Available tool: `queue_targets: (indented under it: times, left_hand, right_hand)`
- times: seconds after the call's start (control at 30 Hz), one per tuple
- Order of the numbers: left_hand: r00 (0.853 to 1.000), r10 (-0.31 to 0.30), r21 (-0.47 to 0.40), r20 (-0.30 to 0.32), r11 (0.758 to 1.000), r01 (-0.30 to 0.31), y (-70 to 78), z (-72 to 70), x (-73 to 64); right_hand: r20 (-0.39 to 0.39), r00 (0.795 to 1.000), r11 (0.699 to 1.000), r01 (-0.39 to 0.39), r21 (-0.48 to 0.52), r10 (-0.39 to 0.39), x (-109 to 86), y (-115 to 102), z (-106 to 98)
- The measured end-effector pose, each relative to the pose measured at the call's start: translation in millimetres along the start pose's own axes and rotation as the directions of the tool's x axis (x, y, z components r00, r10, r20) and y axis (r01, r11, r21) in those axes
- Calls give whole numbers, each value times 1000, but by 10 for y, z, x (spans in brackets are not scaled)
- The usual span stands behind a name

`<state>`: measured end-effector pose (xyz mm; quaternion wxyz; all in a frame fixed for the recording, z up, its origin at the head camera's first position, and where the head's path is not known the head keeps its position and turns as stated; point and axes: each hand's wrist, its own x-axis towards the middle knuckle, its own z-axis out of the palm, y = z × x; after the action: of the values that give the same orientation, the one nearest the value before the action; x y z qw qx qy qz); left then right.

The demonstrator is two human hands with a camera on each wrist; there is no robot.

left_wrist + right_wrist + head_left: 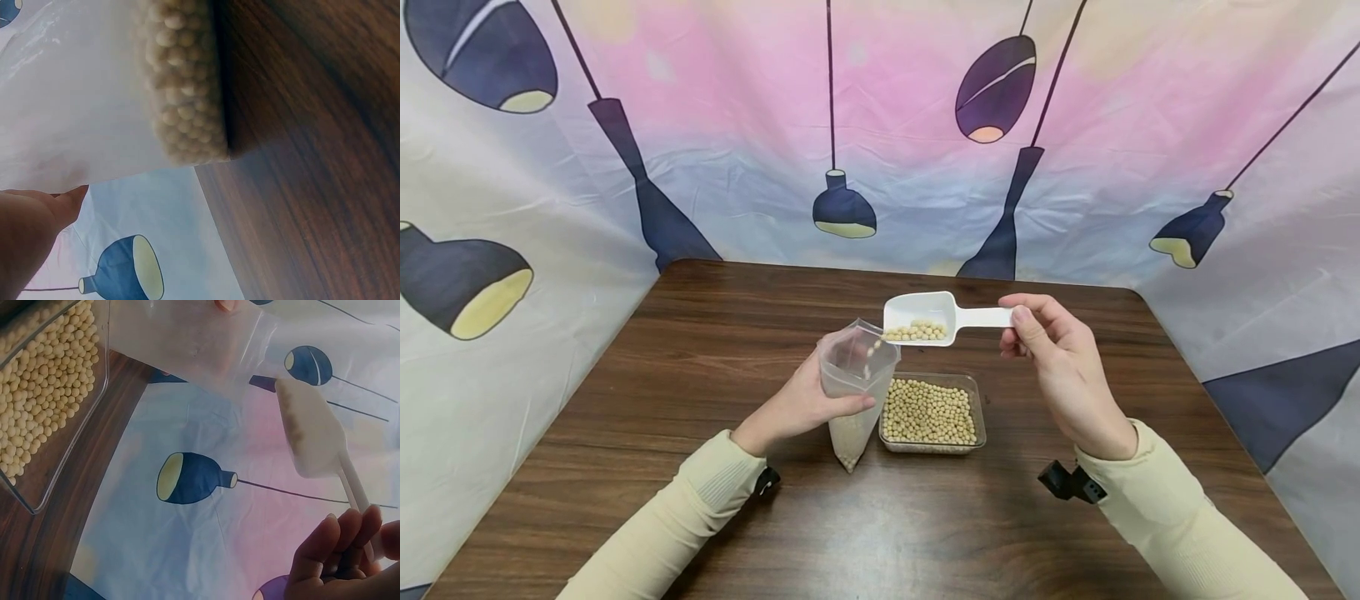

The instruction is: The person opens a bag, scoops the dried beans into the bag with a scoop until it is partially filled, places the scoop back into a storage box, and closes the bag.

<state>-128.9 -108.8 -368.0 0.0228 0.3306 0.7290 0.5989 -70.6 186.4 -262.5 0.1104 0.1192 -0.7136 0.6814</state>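
Note:
My left hand (808, 392) grips a clear plastic bag (853, 367) near its open mouth, thumb across the front. Pale soybeans fill the bottom of the bag, seen close in the left wrist view as a layer of beans (184, 87). With its thumb and fingers, my right hand (1060, 358) pinches the handle of a white scoop (932, 308). The scoop's lip is over the bag's mouth, and several soybeans are falling from it into the bag. More soybeans (917, 332) lie in the scoop.
Just right of the bag stands a clear plastic container (981, 417) with many soybeans (47, 387) in it. Everything is on a dark wooden table (700, 350). A cloth printed with hanging lamps (760, 100) hangs behind and beside the table.

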Motion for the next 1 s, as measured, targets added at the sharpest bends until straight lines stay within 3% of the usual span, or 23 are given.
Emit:
queue_targets:
  times: [0.83, 1.0]
  left_hand:
    - [1000, 1, 20, 2, 1000, -2, -25, 1, -6]
    - [1000, 21, 20, -4, 1000, -21, -35, -1, -12]
  right_hand:
    - [-85, 986, 980, 126, -152, -140, -95, 26, 78]
    - [-152, 979, 987, 119, -108, -135, -125, 30, -16]
